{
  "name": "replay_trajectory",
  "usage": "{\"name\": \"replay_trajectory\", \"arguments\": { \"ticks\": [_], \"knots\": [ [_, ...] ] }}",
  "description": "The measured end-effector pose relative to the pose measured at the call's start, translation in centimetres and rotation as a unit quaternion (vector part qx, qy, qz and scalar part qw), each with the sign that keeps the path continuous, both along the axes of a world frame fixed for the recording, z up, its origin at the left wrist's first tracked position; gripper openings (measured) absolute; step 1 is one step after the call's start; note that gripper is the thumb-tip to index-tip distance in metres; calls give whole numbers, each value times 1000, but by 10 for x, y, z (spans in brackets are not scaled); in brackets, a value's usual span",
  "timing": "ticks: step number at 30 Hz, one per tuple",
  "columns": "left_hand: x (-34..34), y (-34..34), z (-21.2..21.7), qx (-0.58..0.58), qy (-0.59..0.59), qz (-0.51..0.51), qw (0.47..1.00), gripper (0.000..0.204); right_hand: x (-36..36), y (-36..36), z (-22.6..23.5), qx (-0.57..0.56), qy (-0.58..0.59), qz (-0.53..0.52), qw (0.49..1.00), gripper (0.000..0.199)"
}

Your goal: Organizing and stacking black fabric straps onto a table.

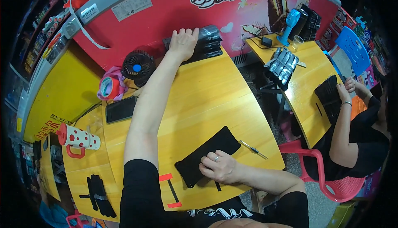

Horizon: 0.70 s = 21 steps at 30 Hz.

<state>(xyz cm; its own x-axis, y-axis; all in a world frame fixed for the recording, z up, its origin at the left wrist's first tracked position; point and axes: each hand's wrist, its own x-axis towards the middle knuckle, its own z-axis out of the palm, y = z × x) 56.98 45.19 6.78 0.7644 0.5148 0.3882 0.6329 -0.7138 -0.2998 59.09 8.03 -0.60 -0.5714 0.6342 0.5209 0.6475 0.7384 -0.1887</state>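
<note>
At the far edge of the yellow table, my left hand (pixel 183 43) reaches onto a stack of flat black pieces (pixel 208 41), some with a glossy surface. Its fingers are bent over the top of the stack, and their tips are partly out of sight. Near me lies a flat black fabric piece (pixel 226 141), slanting across the wood. My right hand (pixel 219 168), with a ring on one finger, rests on its near edge with fingers curled against the cloth. To the right of the cloth is a thin pen-like tool (pixel 253 149). A dark strip (pixel 217 185) shows below the hand.
Leftward are a black fan (pixel 139 65), tape rolls (pixel 109 87), a phone (pixel 120 109), a dotted tumbler (pixel 83 138) and black gloves (pixel 99 195). Red tape marks (pixel 166 177) lie near my left sleeve. At another table, a person (pixel 352 132) handles black fabric (pixel 328 97).
</note>
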Motion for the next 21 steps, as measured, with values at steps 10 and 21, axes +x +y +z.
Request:
{"name": "replay_trajectory", "arguments": {
  "ticks": [10,21],
  "knots": [
    [5,17,-13,99,-27,4,995,17,1,0,3,-10,-13,-7,1000,21],
    [-9,14,9,213,-96,-47,971,18,1,-1,4,-13,-27,-11,999,21]
  ]
}}
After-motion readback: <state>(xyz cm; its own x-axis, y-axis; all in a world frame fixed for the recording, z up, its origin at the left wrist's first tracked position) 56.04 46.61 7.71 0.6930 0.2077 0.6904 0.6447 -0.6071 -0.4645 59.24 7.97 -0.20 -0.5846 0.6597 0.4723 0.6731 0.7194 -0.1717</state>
